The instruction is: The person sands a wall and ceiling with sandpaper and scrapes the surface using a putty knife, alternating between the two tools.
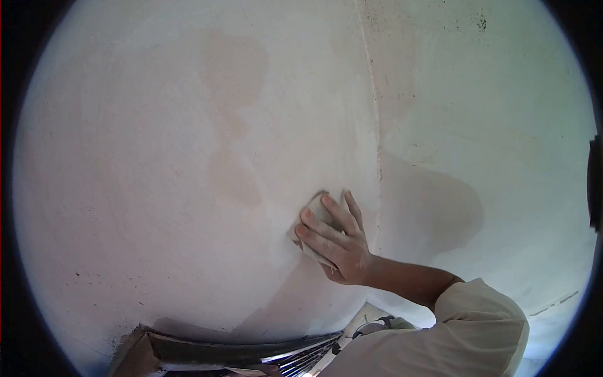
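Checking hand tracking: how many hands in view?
1: the right hand, holding a flat pad against the wall, lower centre. No left hand shows; it may be hidden.

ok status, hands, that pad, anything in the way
Right hand on the wall, fingers spread over pale pad. Left hand out of view. Pad against the wall, partly covered. Nothing visible blocking it.

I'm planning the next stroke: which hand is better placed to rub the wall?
Probably the right hand: it holds a flat pad against the wall; the left hand is out of view.
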A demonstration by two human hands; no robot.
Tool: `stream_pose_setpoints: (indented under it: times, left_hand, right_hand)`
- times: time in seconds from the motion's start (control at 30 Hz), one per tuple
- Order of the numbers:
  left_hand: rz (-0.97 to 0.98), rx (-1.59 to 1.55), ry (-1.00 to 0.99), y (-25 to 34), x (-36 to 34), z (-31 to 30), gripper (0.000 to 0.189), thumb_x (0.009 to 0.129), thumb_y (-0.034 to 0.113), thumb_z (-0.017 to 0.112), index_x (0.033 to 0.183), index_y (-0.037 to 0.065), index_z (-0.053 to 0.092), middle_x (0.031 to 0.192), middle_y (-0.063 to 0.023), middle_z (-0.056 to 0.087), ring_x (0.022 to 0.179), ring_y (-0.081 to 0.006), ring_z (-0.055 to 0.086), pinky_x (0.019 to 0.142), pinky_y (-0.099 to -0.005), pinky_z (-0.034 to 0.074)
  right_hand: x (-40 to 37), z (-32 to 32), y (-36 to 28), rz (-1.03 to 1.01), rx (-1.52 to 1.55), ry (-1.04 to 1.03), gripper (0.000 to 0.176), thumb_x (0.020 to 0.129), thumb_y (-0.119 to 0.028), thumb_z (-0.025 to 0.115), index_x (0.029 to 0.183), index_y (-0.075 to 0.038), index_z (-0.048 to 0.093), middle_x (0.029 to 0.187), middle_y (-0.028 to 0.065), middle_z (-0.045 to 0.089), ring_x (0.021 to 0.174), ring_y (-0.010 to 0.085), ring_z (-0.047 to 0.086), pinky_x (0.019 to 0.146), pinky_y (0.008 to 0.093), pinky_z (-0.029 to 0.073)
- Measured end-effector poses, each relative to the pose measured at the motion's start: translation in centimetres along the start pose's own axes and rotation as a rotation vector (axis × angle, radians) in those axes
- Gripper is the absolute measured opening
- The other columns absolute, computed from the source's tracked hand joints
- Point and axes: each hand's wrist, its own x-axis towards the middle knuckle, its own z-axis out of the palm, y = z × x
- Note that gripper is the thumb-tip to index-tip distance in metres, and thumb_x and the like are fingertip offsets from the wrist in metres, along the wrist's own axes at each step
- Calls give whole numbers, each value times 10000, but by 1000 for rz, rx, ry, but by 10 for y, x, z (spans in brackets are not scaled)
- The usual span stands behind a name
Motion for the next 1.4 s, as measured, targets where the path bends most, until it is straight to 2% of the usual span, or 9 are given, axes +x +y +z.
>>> stream_pose_setpoints:
  times: [0.33, 0.43, 0.53, 0.6, 0.77, 0.97, 1.17, 1.3, 1.4]
  left_hand:
    - [27, 130, -17, -1, 1, -1, 272, 996, 163, 603, 1028, -107, 604, 622, -129, 637, 424, -85, 475, 379, -235, 369]
    - [87, 150, 26, -5, 7, 6, 241, 1004, 139, 564, 951, -95, 590, 610, -121, 628, 424, -88, 474, 384, -233, 392]
    - [147, 197, -28, -1, 12, 8, 229, 1004, 131, 563, 893, -70, 570, 613, -115, 615, 427, -93, 457, 384, -241, 386]
    - [84, 138, 51, 6, 14, 21, 207, 1002, 116, 560, 883, -53, 567, 622, -118, 610, 422, -90, 410, 372, -251, 344]
    - [98, 22, 19, 7, 19, 25, 186, 1001, 82, 539, 897, -70, 564, 655, -146, 622, 412, -74, 311, 354, -252, 234]
    - [66, 55, 69, 2, 13, 16, 225, 993, 116, 554, 978, -102, 606, 669, -174, 657, 408, -75, 425, 351, -235, 287]
    - [48, 80, 123, 11, 23, 34, 223, 976, 102, 583, 892, -97, 638, 665, -156, 663, 406, -75, 428, 358, -230, 303]
    - [42, 227, 150, 9, 20, 35, 223, 974, 62, 562, 802, -66, 623, 629, -97, 615, 426, -78, 389, 366, -241, 305]
    - [253, 407, 133, 19, 48, 63, 282, 978, 68, 575, 718, -41, 581, 591, -56, 527, 452, -93, 375, 374, -252, 299]
  right_hand:
    - [4, -13, -1, 39, 48, -126, 790, 766, -77, 717, 1486, -224, 428, 1590, -5, 333, 1508, 328, 147, 1158, 713, 68]
    - [-10, -28, 4, 21, -123, -246, 749, 794, -81, 670, 1485, -245, 429, 1595, -10, 322, 1512, 308, 141, 1157, 714, 43]
    - [-22, -61, 12, 42, -408, -384, 668, 789, -42, 620, 1419, -243, 530, 1561, -1, 400, 1492, 316, 244, 1176, 670, 49]
    - [-24, -92, 34, 40, -646, -450, 666, 832, -71, 583, 1465, -234, 459, 1586, 15, 345, 1513, 287, 174, 1176, 669, 20]
    - [17, -162, 63, 160, -948, -327, 648, 777, -49, 596, 1409, -169, 524, 1538, 64, 422, 1500, 234, 232, 1171, 666, 70]
    - [-54, -146, 69, 109, -930, -642, 564, 833, -56, 573, 1389, -143, 524, 1513, 65, 438, 1486, 237, 257, 1162, 671, 98]
    - [2, -169, 61, 112, -1096, -579, 585, 853, -115, 575, 1426, -143, 463, 1552, 80, 376, 1483, 238, 258, 1160, 672, 115]
    - [-55, -151, 61, 224, -863, -667, 595, 834, -47, 583, 1409, -170, 496, 1530, 81, 410, 1486, 264, 256, 1151, 691, 120]
    - [-90, -140, 36, 373, -572, -747, 576, 854, -24, 577, 1396, -211, 521, 1505, 67, 449, 1467, 302, 297, 1149, 706, 116]
